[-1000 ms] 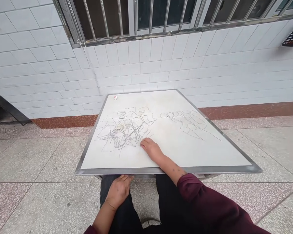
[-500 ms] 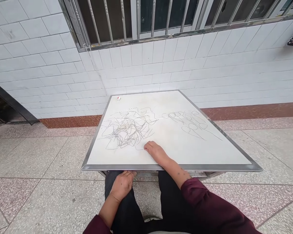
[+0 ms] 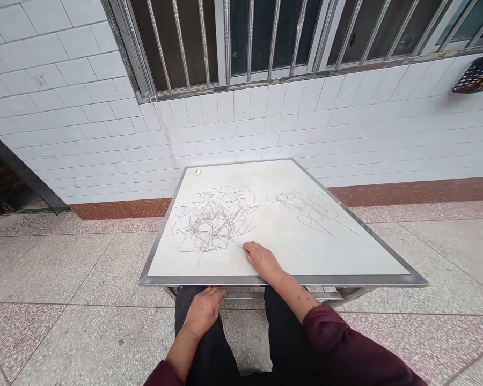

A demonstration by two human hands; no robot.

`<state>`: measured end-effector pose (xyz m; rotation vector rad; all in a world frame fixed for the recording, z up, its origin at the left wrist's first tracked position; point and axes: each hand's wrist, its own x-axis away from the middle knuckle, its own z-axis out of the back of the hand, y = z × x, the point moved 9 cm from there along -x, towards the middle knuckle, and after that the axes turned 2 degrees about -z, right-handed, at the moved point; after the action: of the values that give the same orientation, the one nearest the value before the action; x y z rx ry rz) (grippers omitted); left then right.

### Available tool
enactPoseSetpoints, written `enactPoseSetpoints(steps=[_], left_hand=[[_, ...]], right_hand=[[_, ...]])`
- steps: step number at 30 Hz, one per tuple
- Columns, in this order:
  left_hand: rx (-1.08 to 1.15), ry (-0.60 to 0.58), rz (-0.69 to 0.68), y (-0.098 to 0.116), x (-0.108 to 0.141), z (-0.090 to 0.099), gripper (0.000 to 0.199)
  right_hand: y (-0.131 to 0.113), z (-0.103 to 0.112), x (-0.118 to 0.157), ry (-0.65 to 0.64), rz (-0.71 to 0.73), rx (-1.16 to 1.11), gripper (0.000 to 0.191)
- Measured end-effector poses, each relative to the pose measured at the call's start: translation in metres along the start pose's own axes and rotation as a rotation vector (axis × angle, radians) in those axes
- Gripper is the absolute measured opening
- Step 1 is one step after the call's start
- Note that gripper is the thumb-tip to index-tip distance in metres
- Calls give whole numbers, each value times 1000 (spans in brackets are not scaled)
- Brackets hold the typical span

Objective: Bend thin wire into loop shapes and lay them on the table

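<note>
A tangle of thin dark strands [image 3: 213,225] lies on the left half of the white tabletop [image 3: 338,257]. More thin strands with looped ends [image 3: 317,214] are spread out on the right half. Near the front edge, my right hand [image 3: 261,260] rests on the tabletop, its fingers closed at the end of a thin strand that runs from the tangle; the fingertips are partly hidden. Lying flat on my left thigh, my left hand [image 3: 204,311] has its fingers at the table's front edge and holds nothing.
A small white and red object [image 3: 198,172] sits at the table's back left corner. Behind the table is a white tiled wall [image 3: 241,128] with a barred window [image 3: 261,37] above. A patterned bag [image 3: 477,75] hangs at the right. A metal frame [image 3: 245,295] shows under the tabletop.
My right hand has moved slightly, and the strands along the tangle's front edge have shifted, one now pointing toward the front. My left hand stays on the thigh. The view has tilted up a little.
</note>
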<state>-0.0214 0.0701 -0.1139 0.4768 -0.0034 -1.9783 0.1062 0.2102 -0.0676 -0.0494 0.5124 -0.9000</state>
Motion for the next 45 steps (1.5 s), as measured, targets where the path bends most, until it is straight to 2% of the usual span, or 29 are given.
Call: enactPoseSetpoints(steps=[4, 9, 15, 23, 27, 36, 40, 45], left_hand=[[-15, 44, -41, 4, 3, 4, 37], [-56, 163, -83, 8, 12, 12, 40], [-118, 276, -17, 7, 15, 27, 50], [-231, 198, 46, 8, 0, 30, 51], [-232, 191, 54, 6, 0, 28, 50], [-199, 226, 68, 4, -1, 32, 48], [-183, 228, 50, 4, -1, 33, 49], [-122, 257, 51, 1, -2, 35, 47]], right_hand=[[13, 7, 4, 43, -99, -31, 21], [26, 16, 14, 107, -202, -61, 24], [37, 34, 23, 179, -272, -45, 26], [38, 42, 29, 211, -287, -40, 28], [47, 50, 34, 193, -340, 51, 25], [43, 88, 37, 240, -316, 123, 25], [49, 94, 44, 168, -318, 125, 23], [58, 76, 60, -117, -303, 138, 18]])
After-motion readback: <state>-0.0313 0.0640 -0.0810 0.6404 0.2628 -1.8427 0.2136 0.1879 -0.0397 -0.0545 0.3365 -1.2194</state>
